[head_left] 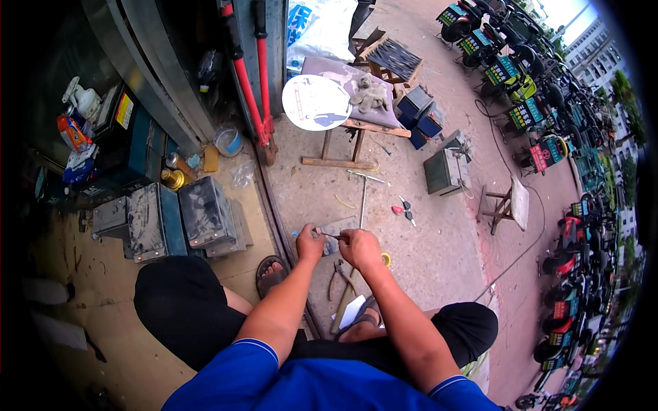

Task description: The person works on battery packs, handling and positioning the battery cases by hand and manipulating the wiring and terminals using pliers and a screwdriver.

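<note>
A thin dark metal piece (330,235) spans the small gap between the two hands, held up over a flat grey slab (343,225) on the concrete floor (425,243). The left hand (308,245) is nearly closed, pinching at the piece's left end; whether its fingertips hold a second small part as well is too small to tell. The right hand (360,250) is curled, thumb and forefinger gripping the right end. The slab lies beneath both hands, its far right corner showing just beyond the right one. Left of the left hand, the metal door track (275,214) forms the concrete's left edge. A T-handled wrench (364,198) lies beyond the right hand, its shaft pointing back toward it. Nearer the person, pliers (334,277) lie below the gap between the hands, while keys with a red fob (397,209) rest between the right hand and the concrete's right edge.
</note>
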A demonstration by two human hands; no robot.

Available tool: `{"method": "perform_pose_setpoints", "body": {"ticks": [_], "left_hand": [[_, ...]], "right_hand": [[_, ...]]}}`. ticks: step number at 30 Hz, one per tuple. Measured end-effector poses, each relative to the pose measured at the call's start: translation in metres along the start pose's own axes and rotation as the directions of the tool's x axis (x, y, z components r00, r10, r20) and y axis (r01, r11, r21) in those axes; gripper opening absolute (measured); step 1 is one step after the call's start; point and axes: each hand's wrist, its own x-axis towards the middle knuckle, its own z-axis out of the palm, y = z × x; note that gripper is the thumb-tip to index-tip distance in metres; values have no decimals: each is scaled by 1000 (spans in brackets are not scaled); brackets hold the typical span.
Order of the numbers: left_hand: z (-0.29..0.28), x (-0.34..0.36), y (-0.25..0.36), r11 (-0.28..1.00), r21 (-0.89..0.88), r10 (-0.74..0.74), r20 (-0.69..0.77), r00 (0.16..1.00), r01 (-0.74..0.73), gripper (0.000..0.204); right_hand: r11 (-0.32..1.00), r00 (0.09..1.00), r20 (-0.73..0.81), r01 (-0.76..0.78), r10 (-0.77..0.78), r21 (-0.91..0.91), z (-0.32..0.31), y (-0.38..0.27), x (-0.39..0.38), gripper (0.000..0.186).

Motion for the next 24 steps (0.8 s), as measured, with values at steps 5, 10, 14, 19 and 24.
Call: {"method": "perform_pose_setpoints", "body": {"ticks": [5,10,14,19,24], "left_hand": [[0,3,-8,1000,11,27,-39,999,-27,49],[0,0,2,1000,16,-15,-7,1000,15,47],[-1,-4,10,999,-21,28,-4,1000,-28,42],[-5,-3,0,999,33,-16,-7,1000,16,38],[-3,-11,8,993,113,36,67,997,-43,56]], "right_hand": [[999,999,8,40,-40,23,1,-2,0,22],[1000,999,31,13,-13,10,-2,2,-1,22],[993,996,36,88,-85,-80,-3,7,-4,19],[958,979,95,199,-183,-208,-1,-17,13,16],[950,929,353,204,-112,-235,-12,-46,36,22]]}}
